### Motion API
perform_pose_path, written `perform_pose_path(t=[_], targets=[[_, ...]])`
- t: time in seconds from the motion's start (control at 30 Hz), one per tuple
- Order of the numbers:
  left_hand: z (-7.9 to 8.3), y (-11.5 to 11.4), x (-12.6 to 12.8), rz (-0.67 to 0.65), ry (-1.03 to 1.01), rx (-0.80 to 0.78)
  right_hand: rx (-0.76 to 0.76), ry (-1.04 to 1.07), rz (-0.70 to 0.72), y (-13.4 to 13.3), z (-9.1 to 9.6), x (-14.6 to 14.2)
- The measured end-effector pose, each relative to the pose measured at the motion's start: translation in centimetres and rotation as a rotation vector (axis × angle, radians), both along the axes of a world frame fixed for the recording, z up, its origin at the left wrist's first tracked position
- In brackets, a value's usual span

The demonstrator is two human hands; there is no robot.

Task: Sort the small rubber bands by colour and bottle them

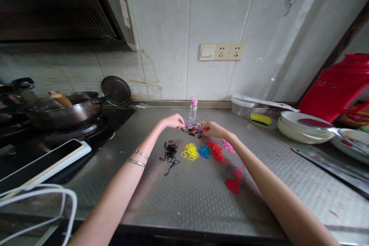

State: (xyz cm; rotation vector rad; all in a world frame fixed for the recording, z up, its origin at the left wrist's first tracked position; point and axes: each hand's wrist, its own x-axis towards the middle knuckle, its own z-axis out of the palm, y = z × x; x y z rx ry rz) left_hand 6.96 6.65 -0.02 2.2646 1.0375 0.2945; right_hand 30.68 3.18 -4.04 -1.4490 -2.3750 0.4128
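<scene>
At mixed-colour bands (pixel 192 128) is the left hand (pixel 175 121); opposite, the right hand (pixel 212 129).

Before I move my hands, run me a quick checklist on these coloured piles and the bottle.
1. Left hand at the mixed pile: ok, at its left edge.
2. Right hand at the mixed pile: ok, at its right edge.
3. Piece held in either hand: cannot tell, too small to make out.
4. Mixed pile all one colour: not ok, several colours lie together.
5. Black pile apart from yellow pile: ok.
6. Bottle upright: ok, behind the mixed pile.
</scene>
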Motion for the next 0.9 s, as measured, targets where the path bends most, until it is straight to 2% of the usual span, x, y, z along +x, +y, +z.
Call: perform_pose_path(t=[0.23, 0.47, 0.57, 0.77, 0.9], targets=[[1.1, -1.9, 1.0, -0.195, 0.157, -0.2, -0.088, 0.189, 0.029, 0.8, -0.6, 1.1], [0.4, -3.3, 3.0, -0.294, 0.298, -0.346, -0.039, 0.215, 0.01, 1.2, -0.9, 1.9], [0.2, -3.5, 3.3, -0.275, 0.325, -0.385, -0.028, 0.204, 0.016, 1.2, -0.8, 2.0], [0.9, -3.5, 2.7, -0.153, 0.23, -0.259, -0.035, 0.181, 0.021, 1.2, -0.6, 2.1], [0.9, -3.4, 2.2, -0.133, 0.161, -0.195, -0.058, 0.151, 0.072, 0.7, -0.3, 1.8]])
